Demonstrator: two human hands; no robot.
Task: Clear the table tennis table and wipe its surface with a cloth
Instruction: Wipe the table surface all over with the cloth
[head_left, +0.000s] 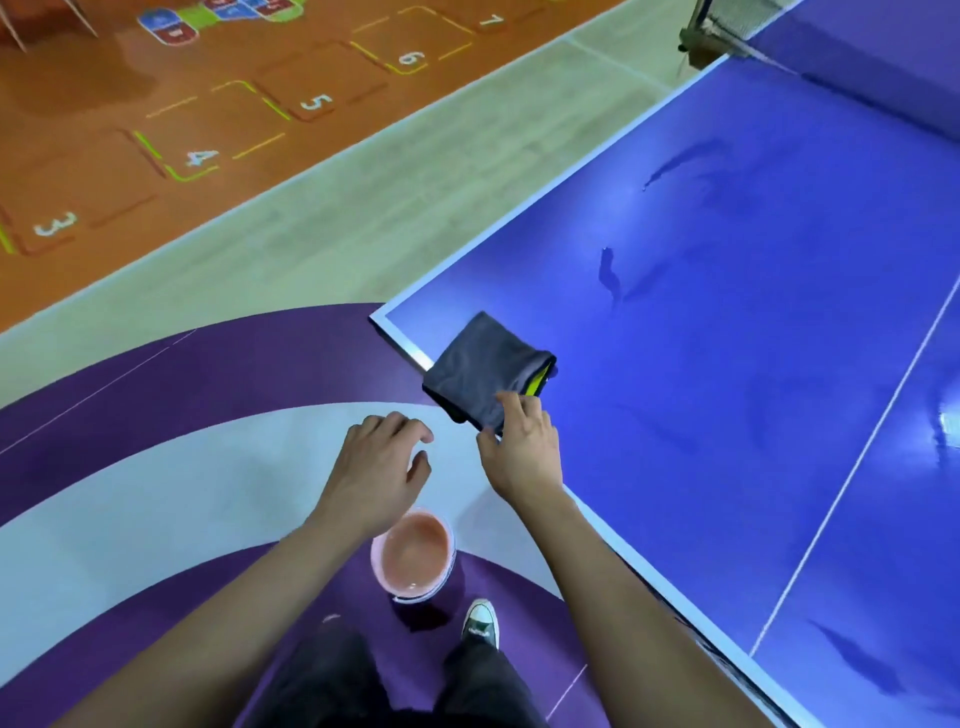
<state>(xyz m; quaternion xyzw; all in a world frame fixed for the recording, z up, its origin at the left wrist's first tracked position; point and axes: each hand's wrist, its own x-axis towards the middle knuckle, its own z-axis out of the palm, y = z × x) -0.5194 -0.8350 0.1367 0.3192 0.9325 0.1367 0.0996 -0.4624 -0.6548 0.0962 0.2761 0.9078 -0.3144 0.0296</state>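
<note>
Cloth (485, 376): it was dark grey and folded, with a bit of yellow-green showing at one side. It lay on the near corner of the table, just past the right hand's fingertips.
Right hand (524, 449): it pinched the cloth's near edge with thumb and fingers.
Left hand (382, 470): it was held in the air beside the right hand, fingers loosely bent, touching nothing.
Table (727, 338): it was blue with white lines and dark wet streaks.
Bowl (414, 556): pink, on the floor below the left hand.
Shoe (480, 626): it stood near the bowl.

Folded grey cloth (485, 376) overhangs the wet blue table's (727, 312) corner.
</note>
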